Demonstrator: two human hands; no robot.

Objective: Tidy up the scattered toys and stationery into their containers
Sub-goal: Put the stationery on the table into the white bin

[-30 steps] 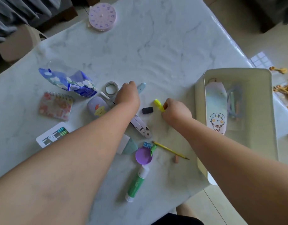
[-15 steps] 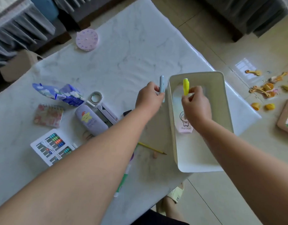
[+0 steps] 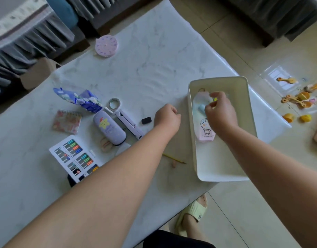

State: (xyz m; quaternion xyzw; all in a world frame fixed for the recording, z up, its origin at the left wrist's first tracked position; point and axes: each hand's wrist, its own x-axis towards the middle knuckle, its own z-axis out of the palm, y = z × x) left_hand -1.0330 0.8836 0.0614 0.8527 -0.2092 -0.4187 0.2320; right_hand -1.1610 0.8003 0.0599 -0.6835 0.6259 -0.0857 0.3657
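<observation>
A white bin (image 3: 218,80) stands at the table's right edge with a pastel bunny pencil pouch (image 3: 206,130) lying inside. My right hand (image 3: 221,114) hovers low inside the bin; a yellow highlighter (image 3: 215,99) peeks out between its fingertips. A light blue pen (image 3: 201,107) rests on the pouch just left of that hand. Just left of the bin, my left hand (image 3: 167,118) is curled over the table with nothing visible in it. A black eraser (image 3: 146,120) lies beside it, and a yellow pencil (image 3: 173,158) near the bin's left wall.
Left of my arm lie a purple case (image 3: 109,127), a folded purple tool (image 3: 129,125), a tape ring (image 3: 114,103), a blue patterned pack (image 3: 79,99), a notebook (image 3: 66,122) and a white bead card (image 3: 75,158). Orange toys (image 3: 297,100) are scattered on the floor at right.
My right hand dropped from above the bin down into it with the highlighter. The blue pen left my left hand and now lies in the bin; that hand drew back left.
</observation>
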